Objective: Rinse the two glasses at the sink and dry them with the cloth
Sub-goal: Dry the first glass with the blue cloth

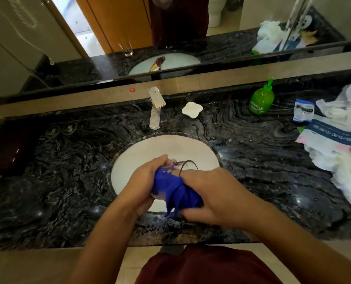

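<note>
Over the white sink basin [142, 148], my left hand [144, 181] grips a clear glass [188, 166] tilted on its side, rim pointing right and away. A blue cloth [174, 191] is wrapped around the body of the glass. My right hand [217, 197] is closed on the cloth and presses it against the glass from the right. Most of the glass is hidden by the cloth and my fingers. A second glass shows only as a mirror reflection [127, 50], standing upright; I cannot make it out on the counter itself.
The chrome faucet [156, 107] stands behind the basin, beside a white soap dish [192, 109]. A green soap bottle [261, 99] and white plastic bags and packets [334, 136] fill the right of the dark marble counter [58, 181]. Two small round clear items [60, 130] lie at the left.
</note>
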A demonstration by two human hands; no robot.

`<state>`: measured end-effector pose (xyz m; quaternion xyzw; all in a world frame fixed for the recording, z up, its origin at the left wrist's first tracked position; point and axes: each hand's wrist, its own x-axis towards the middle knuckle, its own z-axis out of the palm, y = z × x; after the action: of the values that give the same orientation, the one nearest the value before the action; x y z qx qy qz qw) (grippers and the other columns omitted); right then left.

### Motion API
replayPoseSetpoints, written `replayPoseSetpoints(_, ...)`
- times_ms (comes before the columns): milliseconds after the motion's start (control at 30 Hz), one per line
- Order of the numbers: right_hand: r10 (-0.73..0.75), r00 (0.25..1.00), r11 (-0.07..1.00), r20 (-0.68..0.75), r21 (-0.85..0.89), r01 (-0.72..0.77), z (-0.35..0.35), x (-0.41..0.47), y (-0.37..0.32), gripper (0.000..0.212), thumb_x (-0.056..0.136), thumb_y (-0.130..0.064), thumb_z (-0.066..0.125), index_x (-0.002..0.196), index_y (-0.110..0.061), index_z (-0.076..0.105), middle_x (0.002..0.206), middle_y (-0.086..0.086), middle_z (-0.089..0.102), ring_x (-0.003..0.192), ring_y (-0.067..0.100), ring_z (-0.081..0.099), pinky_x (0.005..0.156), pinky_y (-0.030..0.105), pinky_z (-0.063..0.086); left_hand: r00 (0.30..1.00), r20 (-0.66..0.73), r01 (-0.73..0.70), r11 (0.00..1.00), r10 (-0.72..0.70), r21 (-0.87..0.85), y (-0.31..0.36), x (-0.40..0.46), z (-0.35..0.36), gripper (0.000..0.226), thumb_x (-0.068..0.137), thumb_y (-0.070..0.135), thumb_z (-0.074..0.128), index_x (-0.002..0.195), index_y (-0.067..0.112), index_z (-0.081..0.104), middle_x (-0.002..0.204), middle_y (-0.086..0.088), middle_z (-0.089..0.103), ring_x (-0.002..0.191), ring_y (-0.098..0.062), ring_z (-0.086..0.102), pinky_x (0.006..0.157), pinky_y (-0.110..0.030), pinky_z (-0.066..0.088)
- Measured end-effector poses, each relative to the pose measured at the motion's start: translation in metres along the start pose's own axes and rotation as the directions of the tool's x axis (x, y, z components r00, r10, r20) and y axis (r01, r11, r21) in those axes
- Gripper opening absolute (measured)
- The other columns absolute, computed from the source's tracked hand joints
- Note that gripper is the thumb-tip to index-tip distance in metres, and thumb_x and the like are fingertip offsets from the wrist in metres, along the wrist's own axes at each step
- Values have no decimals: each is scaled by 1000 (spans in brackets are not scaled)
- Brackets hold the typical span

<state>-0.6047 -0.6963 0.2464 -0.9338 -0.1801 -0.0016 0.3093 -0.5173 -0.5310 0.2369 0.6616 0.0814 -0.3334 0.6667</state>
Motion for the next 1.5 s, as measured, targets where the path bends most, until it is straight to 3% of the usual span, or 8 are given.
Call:
replayPoseSetpoints(133,234,969,881,-80,439,-177,0,3,8,17,77,-31,80,87,-26,66,65,-14,60,58,4,52,56,21,40,997,24,-77,996,76,39,-1,-5,6,49,100,54,49,97,8,67,86,-13,73,68,-26,69,60,-36,54)
replayPoseSetpoints(367,591,764,-186,261,965,-185,6,13,10,24,83,-26,64,64,-13,57,43,0,46,25,7,25,32,16,13,832,48,-523,752,553,402,-9,-29,24,50,86,54,60,128,30,53,108,11,69,94,-14,70,76,-30,59)
replayPoseSetpoints(467,543,780,-363,310,925,-114,11,13,10,27,77,-33,62,65,-12,50,43,1,44,25,7,23,35,18,8,658,169,-681,485,733,549,-13,-33,26,46,89,45,61,127,21,56,118,2,63,103,-11,64,85,-23,52)
replayPoseSetpoints(633,427,872,-177,239,968,-179,1,3,1,19,76,-33,72,68,-17,63,50,0,42,31,5,25,34,20,14,506,198,-779,346,840,522,-12,-27,14,48,104,50,41,124,10,58,118,-12,61,110,-21,60,90,-30,47)
replayPoseSetpoints(1100,348,931,710,-108,680,-186,-10,-9,-24,40,73,-20,91,107,-17,70,94,1,76,84,20,74,75,48,59,833,-13,-534,810,553,244,24,-46,19,40,102,44,32,99,26,68,87,0,73,70,-18,65,58,-36,53)
replayPoseSetpoints(1200,347,935,618,-70,767,-171,-14,-8,-28,30,76,-29,87,99,-23,69,78,-5,75,68,10,71,61,30,56,781,-76,-587,770,620,251,22,-48,23,37,102,41,34,101,24,67,85,5,72,69,-13,65,56,-31,52)
replayPoseSetpoints(1367,423,898,-67,118,993,-99,-16,-6,-24,73,85,-62,57,109,7,62,61,28,51,27,13,37,33,25,10,574,-16,-787,557,818,264,14,-52,21,29,100,35,36,112,24,60,103,4,69,90,-21,69,74,-39,56)
replayPoseSetpoints(1500,299,954,54,10,998,-27,-14,-15,-31,65,84,-65,64,97,-1,65,63,47,45,28,10,36,34,17,26,582,43,-806,570,812,159,27,-52,19,34,100,33,30,109,20,60,101,3,71,89,-18,70,76,-34,56)
